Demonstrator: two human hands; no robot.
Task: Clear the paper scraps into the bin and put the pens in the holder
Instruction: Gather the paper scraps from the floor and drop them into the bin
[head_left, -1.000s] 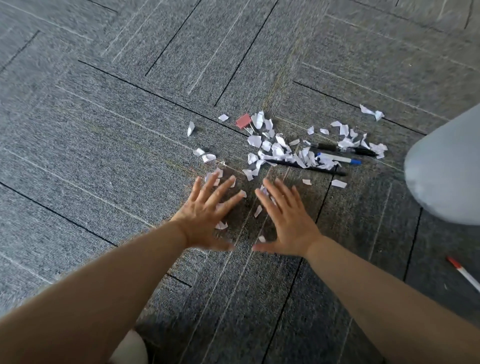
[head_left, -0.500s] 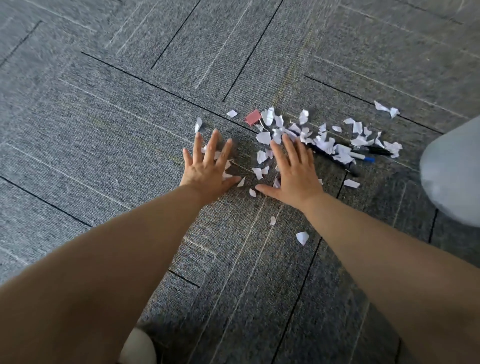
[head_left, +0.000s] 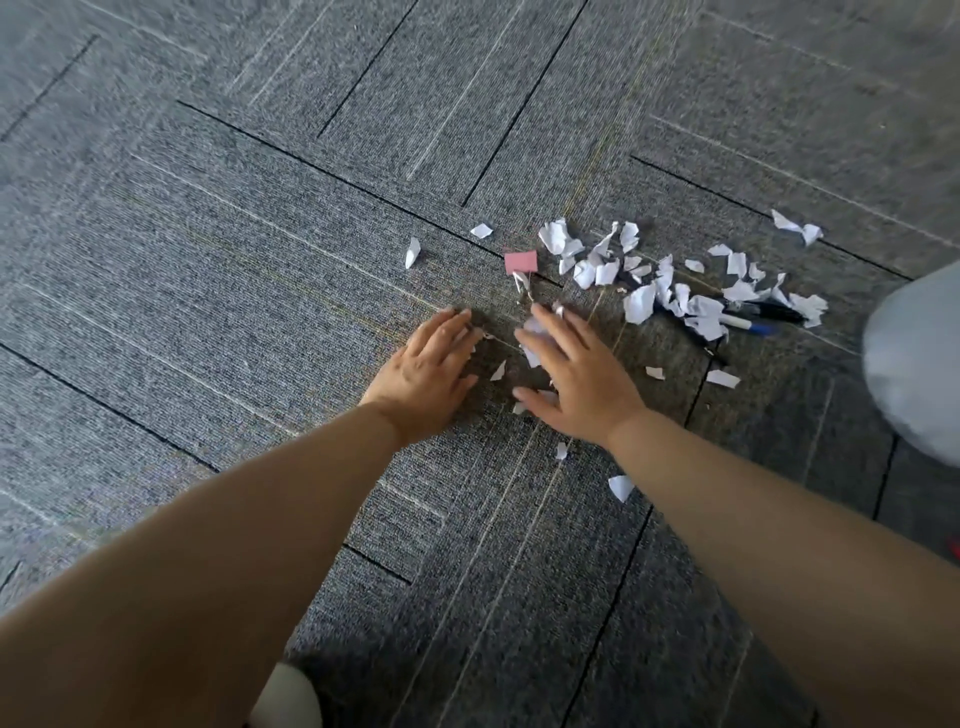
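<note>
Two-handed: pressing left hand (head_left: 423, 364), fingers together, flat on carpet (head_left: 260, 260); covering paper scraps (head_left: 639, 304) with right hand (head_left: 576, 379), fingers slightly spread; pens (head_left: 774, 312) half-buried in scraps further right

Left grip (head_left: 426, 369): palm down, fingers straight and close together, pointing forward and slightly right, thumb out to the right.
Right grip (head_left: 576, 384): palm down, fingers extended and loosely spread, thumb splayed toward the left grip, fingertips blurred.
Left forearm (head_left: 260, 519) and right forearm (head_left: 753, 519): bare, stretched forward from the lower corners, converging.
Grips near each other, apart.
</note>
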